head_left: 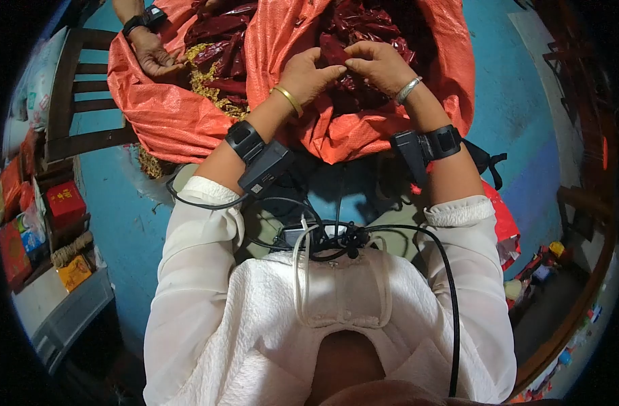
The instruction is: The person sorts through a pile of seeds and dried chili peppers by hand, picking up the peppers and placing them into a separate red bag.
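Note:
Both my hands meet over an open orange woven sack full of glossy dark red dried chili peppers. Thumb and fingers of my left hand are pinched at the lower left of a dried chili pepper. On its right side my right hand grips the same pepper, thumb and forefinger together. My fingers cover part of the pepper, so its ends are partly hidden. More peppers lie right under and around my fingertips.
To the left, a second orange sack holds red peppers and yellowish stems; another person's hand rests at its edge. A wooden chair stands beside it. Black cables hang across my lap. Boxes sit at far left.

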Available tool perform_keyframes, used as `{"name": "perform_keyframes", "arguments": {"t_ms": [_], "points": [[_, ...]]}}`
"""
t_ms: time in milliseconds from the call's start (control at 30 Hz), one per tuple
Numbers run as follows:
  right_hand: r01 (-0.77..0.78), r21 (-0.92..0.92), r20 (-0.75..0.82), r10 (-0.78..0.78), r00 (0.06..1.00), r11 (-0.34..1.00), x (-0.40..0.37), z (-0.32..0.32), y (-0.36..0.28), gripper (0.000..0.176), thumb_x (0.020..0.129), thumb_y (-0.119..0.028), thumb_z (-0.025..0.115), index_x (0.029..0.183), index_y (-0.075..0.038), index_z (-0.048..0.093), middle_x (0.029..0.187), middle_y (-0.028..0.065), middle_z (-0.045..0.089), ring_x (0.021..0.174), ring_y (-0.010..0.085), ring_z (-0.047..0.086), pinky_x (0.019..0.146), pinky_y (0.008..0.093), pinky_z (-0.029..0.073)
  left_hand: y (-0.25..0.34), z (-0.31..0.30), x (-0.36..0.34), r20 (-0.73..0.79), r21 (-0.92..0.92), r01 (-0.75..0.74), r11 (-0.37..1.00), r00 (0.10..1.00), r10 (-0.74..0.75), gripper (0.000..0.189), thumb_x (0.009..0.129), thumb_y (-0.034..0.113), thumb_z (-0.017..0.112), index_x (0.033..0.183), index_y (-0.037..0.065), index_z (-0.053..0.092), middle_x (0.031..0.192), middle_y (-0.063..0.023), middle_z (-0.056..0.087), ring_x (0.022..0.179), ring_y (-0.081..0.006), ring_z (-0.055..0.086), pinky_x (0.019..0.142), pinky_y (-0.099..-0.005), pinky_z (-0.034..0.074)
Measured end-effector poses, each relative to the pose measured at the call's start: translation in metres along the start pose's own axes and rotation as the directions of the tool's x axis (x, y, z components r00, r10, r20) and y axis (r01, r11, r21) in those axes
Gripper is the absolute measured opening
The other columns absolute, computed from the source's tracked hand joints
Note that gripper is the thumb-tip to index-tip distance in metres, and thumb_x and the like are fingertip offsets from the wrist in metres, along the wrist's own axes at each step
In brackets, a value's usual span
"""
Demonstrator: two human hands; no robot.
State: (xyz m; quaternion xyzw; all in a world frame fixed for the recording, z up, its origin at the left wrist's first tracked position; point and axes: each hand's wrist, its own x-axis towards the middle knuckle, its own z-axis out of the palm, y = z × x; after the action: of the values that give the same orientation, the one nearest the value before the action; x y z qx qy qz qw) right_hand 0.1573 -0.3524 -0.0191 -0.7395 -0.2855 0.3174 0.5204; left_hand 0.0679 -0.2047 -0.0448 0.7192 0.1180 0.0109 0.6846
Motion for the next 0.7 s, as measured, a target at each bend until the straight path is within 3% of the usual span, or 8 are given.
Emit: {"name": "perform_keyframes", "arguments": {"t_ms": [33, 100, 167, 333, 433, 467, 600, 700], "points": [[-0.063, 0.069, 0.000, 0.063, 0.998, 0.996, 0.001, 0.001, 0.000, 0.020, 0.079, -0.015, 0.056, 0.096, -0.003, 0.056, 0.061, -0.0044, 0.049, 0.047, 0.0026, 0.041, 0.040, 0.0156, 0.031, 0.000, -0.003, 0.000, 0.008, 0.012, 0.016, 1.000, 1.000, -0.016, 0.021, 0.072, 0.015, 0.064, 0.086, 0.001, 0.057, 0.071, -0.0017, 0.057, 0.060, -0.0084, 0.053, 0.054, -0.0211, 0.044], [-0.069, 0.124, -0.019, 0.072, 0.997, 0.990, 0.001, 0.004, -0.004, 0.018, 0.079, -0.014, 0.056, 0.093, -0.003, 0.056, 0.060, -0.0044, 0.049, 0.046, 0.0026, 0.041, 0.039, 0.0155, 0.031, 0.005, -0.007, -0.003, 0.012, 0.033, 0.033, 0.999, 0.999, -0.033, 0.020, 0.072, 0.015, 0.064, 0.085, 0.001, 0.057, 0.070, -0.0017, 0.057, 0.060, -0.0083, 0.053, 0.054, -0.0208, 0.043], [-0.093, 0.190, -0.038, 0.102, 0.994, 0.977, 0.000, 0.007, -0.008, 0.015, 0.079, -0.013, 0.055, 0.090, -0.003, 0.056, 0.060, -0.0041, 0.050, 0.046, 0.0025, 0.042, 0.039, 0.0155, 0.032, 0.015, -0.008, -0.009, 0.054, -0.164, 0.072, 0.984, 0.997, -0.064, 0.019, 0.073, 0.015, 0.065, 0.083, 0.001, 0.056, 0.070, -0.0016, 0.055, 0.059, -0.0082, 0.052, 0.052, -0.0206, 0.043], [-0.119, 0.404, -0.033, 0.144, 0.989, 0.907, -0.002, 0.008, -0.017, 0.015, 0.081, -0.014, 0.054, 0.091, -0.003, 0.057, 0.066, -0.0027, 0.053, 0.052, 0.0029, 0.049, 0.042, 0.0145, 0.037, 0.042, -0.025, -0.016, -0.002, -0.172, 0.104, 0.980, 0.994, -0.106, 0.018, 0.075, 0.015, 0.062, 0.087, 0.002, 0.056, 0.072, -0.0003, 0.056, 0.057, -0.0055, 0.050, 0.048, -0.0178, 0.040], [-0.100, 0.439, -0.016, 0.119, 0.993, 0.893, 0.003, -0.001, -0.014, 0.015, 0.082, -0.015, 0.053, 0.092, -0.004, 0.057, 0.073, -0.0002, 0.058, 0.062, 0.0049, 0.056, 0.047, 0.0142, 0.041, 0.051, -0.054, -0.013, -0.099, -0.363, -0.056, 0.930, 0.995, 0.021, 0.016, 0.076, 0.015, 0.062, 0.086, 0.005, 0.055, 0.070, 0.0007, 0.056, 0.054, -0.0057, 0.049, 0.046, -0.0170, 0.038], [-0.098, 0.443, -0.018, 0.118, 0.993, 0.891, 0.004, -0.002, -0.013, 0.015, 0.082, -0.015, 0.053, 0.092, -0.004, 0.057, 0.073, -0.0002, 0.058, 0.062, 0.0049, 0.056, 0.047, 0.0142, 0.041, 0.052, -0.056, -0.014, -0.238, -0.443, -0.096, 0.892, 0.971, -0.014, 0.015, 0.077, 0.016, 0.061, 0.084, 0.006, 0.054, 0.069, -0.0005, 0.056, 0.056, -0.0082, 0.052, 0.048, -0.0188, 0.042], [-0.067, 0.333, -0.117, 0.111, 0.987, 0.940, 0.002, -0.005, -0.016, 0.016, 0.080, -0.017, 0.054, 0.088, -0.004, 0.058, 0.070, 0.0002, 0.057, 0.058, 0.0061, 0.053, 0.048, 0.0165, 0.040, 0.049, -0.095, -0.009, -0.437, -0.575, -0.220, 0.788, 0.897, -0.069, 0.012, 0.081, 0.018, 0.056, 0.080, 0.007, 0.056, 0.068, -0.0042, 0.056, 0.061, -0.0139, 0.055, 0.056, -0.0255, 0.049], [-0.039, 0.173, -0.172, 0.069, 0.983, 0.984, 0.003, -0.008, -0.013, 0.017, 0.079, -0.017, 0.055, 0.085, -0.002, 0.059, 0.068, 0.0011, 0.058, 0.058, 0.0073, 0.052, 0.051, 0.0198, 0.042, 0.051, -0.114, -0.009, -0.490, -0.739, -0.356, 0.572, 0.866, -0.094, 0.015, 0.082, 0.020, 0.054, 0.083, 0.006, 0.055, 0.077, -0.0061, 0.060, 0.067, -0.0176, 0.057, 0.061, -0.0274, 0.050]]}}
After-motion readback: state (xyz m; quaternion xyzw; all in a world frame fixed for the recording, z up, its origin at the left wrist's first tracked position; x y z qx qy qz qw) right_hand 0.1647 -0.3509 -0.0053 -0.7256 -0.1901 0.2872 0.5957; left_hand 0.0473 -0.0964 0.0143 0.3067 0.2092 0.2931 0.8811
